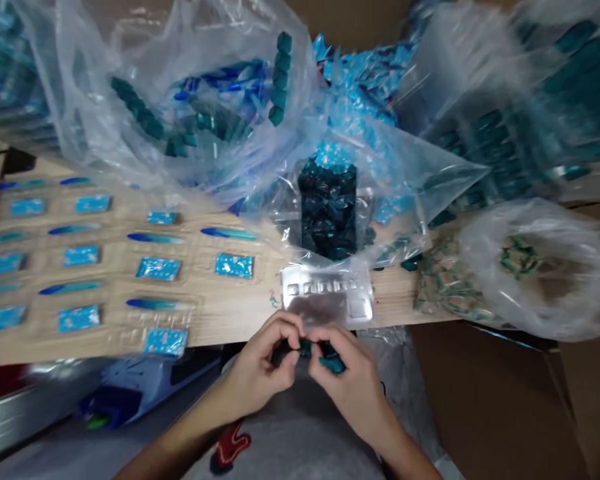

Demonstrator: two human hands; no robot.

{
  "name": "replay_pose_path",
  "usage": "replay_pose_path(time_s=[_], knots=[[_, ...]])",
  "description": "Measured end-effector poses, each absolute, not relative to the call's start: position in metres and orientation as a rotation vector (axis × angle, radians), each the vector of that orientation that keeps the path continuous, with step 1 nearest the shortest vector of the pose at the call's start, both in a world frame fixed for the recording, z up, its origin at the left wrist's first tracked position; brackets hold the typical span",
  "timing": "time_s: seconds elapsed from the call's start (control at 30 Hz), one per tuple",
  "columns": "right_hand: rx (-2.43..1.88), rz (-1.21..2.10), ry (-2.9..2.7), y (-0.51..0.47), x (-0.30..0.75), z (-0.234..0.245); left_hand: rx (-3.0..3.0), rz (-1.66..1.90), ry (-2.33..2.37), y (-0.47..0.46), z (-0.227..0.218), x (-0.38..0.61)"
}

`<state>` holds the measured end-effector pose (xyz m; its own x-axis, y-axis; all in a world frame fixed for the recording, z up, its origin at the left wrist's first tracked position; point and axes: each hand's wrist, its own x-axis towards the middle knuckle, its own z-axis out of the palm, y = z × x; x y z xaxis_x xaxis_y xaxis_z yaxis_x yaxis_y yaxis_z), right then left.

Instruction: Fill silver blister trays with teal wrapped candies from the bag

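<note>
Both hands close in a tight pinch at six o'clock of the view: the left hand (pixel 257 367) and the right hand (pixel 355 387) grip a small teal foil piece (pixel 331 363) between their fingertips, which hide part of it. Just above, on the wooden bench (pixel 230 320), lies a silver blister tray (pixel 325 293), with a clear bag of dark teal pieces (pixel 327 213) behind it. Blue cards (pixel 157 269) lie in rows at nine o'clock. A slip could drop the piece past the bench edge, perhaps into the cardboard box (pixel 490 407); the slack bag could slump onto the tray.
</note>
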<state>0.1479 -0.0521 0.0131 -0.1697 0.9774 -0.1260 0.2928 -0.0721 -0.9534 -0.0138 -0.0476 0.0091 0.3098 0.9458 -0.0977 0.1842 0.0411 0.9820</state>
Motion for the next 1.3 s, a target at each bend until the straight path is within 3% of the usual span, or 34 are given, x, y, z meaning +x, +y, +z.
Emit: replay_pose_path(time_s=[0.17, 0.3, 0.47, 0.7, 1.0, 1.17, 1.3], knots=[[-1.333, 1.529, -1.319, -0.044, 0.153, 0.021, 1.153, 0.884, 1.046, -0.043, 0.016, -0.011], [-1.298, 1.541, -1.399, -0.041, 0.160, 0.026, 1.325, 0.912, 1.054, -0.041, 0.024, -0.014], [-1.276, 1.331, -1.641, -0.045, 0.159, 0.026, 1.506, 0.835, 1.011, -0.044, 0.024, -0.017], [-1.161, 1.123, -1.559, -0.049, 0.158, 0.020, 1.033, 0.929, 1.006, -0.039, 0.024, -0.012], [-1.148, 1.493, -1.451, -0.042, 0.161, 0.017, 0.905, 0.769, 0.891, -0.040, 0.027, -0.020], [-1.064, 1.728, -1.227, -0.039, 0.162, 0.014, 1.157, 0.567, 0.885, -0.036, 0.026, -0.032], [-1.028, 1.846, -1.082, -0.040, 0.157, 0.010, 1.205, 0.607, 0.864, -0.033, 0.028, -0.029]])
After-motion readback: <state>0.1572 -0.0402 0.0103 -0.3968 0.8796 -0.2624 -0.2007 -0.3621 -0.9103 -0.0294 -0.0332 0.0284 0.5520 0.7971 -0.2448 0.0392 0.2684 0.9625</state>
